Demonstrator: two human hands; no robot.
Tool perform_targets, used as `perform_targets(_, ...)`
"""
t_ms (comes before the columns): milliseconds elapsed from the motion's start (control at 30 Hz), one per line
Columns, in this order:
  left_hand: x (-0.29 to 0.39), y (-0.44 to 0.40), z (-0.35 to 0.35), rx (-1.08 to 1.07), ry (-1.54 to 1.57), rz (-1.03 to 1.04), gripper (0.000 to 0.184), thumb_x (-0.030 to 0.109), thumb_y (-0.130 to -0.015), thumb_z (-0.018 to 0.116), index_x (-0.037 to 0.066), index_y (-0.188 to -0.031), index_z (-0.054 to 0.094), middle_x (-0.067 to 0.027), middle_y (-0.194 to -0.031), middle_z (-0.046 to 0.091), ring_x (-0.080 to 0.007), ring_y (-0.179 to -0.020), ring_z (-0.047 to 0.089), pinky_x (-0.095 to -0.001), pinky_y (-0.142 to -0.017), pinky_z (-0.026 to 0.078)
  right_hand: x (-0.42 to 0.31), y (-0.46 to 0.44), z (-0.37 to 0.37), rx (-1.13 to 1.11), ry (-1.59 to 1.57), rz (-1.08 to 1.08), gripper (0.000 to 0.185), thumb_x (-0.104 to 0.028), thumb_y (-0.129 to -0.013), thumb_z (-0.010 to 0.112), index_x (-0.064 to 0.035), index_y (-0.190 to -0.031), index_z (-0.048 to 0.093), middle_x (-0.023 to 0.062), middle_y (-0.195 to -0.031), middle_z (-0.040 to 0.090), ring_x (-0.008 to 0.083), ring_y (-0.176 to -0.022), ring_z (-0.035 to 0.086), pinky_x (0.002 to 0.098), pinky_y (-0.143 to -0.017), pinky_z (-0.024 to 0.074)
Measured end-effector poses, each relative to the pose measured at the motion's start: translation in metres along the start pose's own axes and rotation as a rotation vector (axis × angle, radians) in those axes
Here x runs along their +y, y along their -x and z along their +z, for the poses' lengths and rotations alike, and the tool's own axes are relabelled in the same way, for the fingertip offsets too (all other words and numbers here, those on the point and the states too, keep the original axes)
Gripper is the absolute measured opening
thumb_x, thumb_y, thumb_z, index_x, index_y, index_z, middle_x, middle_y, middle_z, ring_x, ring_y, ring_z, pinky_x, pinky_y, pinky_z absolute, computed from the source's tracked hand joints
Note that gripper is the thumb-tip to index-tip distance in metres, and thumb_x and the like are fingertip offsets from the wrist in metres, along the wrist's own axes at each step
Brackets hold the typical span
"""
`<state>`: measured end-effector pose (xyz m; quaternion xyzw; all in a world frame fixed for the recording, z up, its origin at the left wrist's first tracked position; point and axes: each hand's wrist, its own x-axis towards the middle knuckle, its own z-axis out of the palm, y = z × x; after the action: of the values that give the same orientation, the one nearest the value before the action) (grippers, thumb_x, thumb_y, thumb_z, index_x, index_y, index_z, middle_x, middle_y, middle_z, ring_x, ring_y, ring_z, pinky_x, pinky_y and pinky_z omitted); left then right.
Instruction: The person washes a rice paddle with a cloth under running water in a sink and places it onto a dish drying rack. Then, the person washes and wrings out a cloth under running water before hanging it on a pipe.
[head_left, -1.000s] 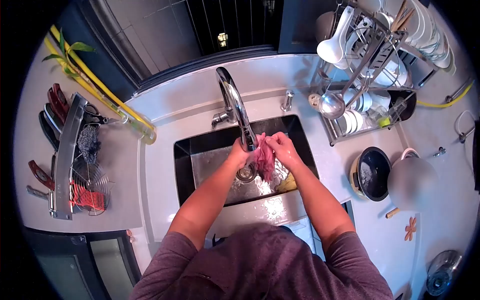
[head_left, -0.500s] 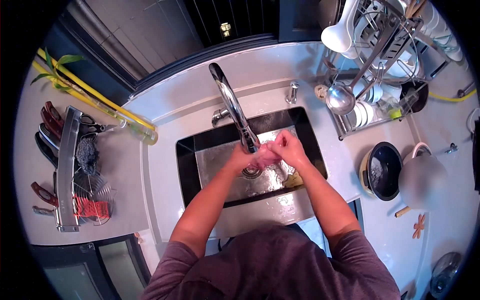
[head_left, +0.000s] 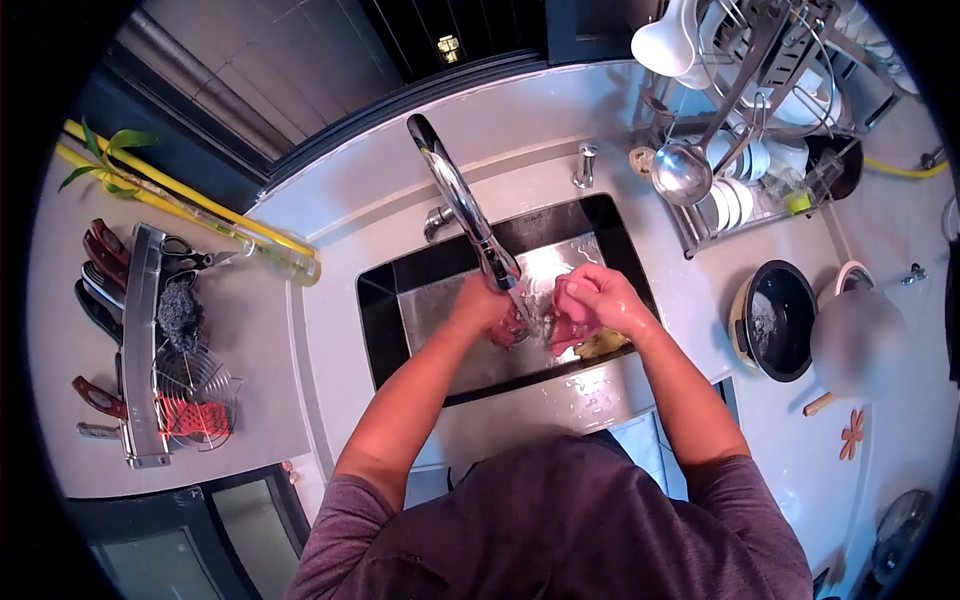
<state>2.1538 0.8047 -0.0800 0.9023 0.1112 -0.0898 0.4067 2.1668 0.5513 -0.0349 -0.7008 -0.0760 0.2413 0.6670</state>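
My right hand (head_left: pixel 602 296) is closed on a limp, wet pink piece of what looks like raw meat (head_left: pixel 572 322), which hangs over the right half of the sink (head_left: pixel 430 350). Under the running faucet (head_left: pixel 460 197), my left hand (head_left: pixel 482 306) is closed around another reddish piece of meat (head_left: pixel 509 328), partly hidden by the hand and spout. Water falls between the two hands. Beside the right hand, a yellowish lump (head_left: pixel 601 345) lies on the sink bottom; its kind is unclear.
A dish rack (head_left: pixel 735 225) with bowls and a ladle (head_left: pixel 684 185) stands at the back right. Right of the sink sits a black-lined pot (head_left: pixel 775 322). A knife holder (head_left: pixel 147 350) with several knives and a scouring pad (head_left: pixel 180 316) is on the left counter.
My hands have moved apart: the right one went right and slightly down with its pink piece, while the left stayed by the faucet with the other. The view has shifted slightly.
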Motion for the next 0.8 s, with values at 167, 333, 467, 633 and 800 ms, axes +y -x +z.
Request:
perform_targets(167,0.022,0.008,-0.017,-0.069,0.436,-0.058,0.015,0.016,-0.087,0.073,0.004,-0.096,0.071,-0.0068,-0.09,0.072,-0.019,-0.082,0.069,-0.0341,-0.075,0.054,-0.003,0.01,0.01,-0.104,-0.249,0.139,0.016,-0.017,-0.098,0.062,-0.0033,-0.105,0.066,0.0031,-0.088,0.067,0.0093,-0.077,0.061,0.024,-0.069,0.0511)
perform_targets(333,-0.01,0.004,0.012,-0.214,1.028,-0.123,0.024,0.017,-0.092,0.071,0.004,-0.111,0.067,-0.0063,-0.107,0.069,-0.0182,-0.096,0.067,-0.0331,-0.079,0.056,0.006,0.004,0.023,-0.278,-0.275,0.112,0.019,-0.016,-0.097,0.063,-0.0037,-0.11,0.068,0.0069,-0.094,0.07,0.0133,-0.08,0.064,0.0283,-0.073,0.0524)
perform_targets(467,0.016,0.013,0.02,-0.223,1.063,-0.12,0.022,0.018,-0.093,0.07,0.003,-0.109,0.068,-0.0055,-0.105,0.07,-0.0166,-0.096,0.066,-0.0318,-0.081,0.055,0.018,-0.002,0.042,-0.017,0.554,-0.464,0.016,-0.022,-0.089,0.066,-0.0108,-0.1,0.07,0.0169,-0.096,0.069,0.0343,-0.086,0.066,0.0429,-0.075,0.0541)
perform_targets(633,0.022,0.02,0.028,-0.107,0.783,-0.04,0.016,0.017,-0.091,0.071,0.003,-0.099,0.069,-0.0031,-0.094,0.07,-0.0134,-0.082,0.064,-0.0311,-0.075,0.054,0.002,0.007,0.04,0.257,0.857,-0.19,0.03,-0.039,-0.084,0.073,-0.0097,-0.083,0.067,0.0133,-0.081,0.069,0.0357,-0.085,0.066,0.045,-0.074,0.0538)
perform_targets(800,0.027,0.022,0.009,0.044,0.623,-0.09,0.014,0.013,-0.088,0.072,0.003,-0.094,0.067,-0.0052,-0.092,0.07,-0.014,-0.077,0.065,-0.0318,-0.071,0.054,0.019,0.0,0.011,-0.164,0.476,0.071,0.035,-0.037,-0.079,0.082,-0.0063,-0.084,0.066,0.0061,-0.079,0.068,0.0202,-0.079,0.066,0.0348,-0.072,0.0522)
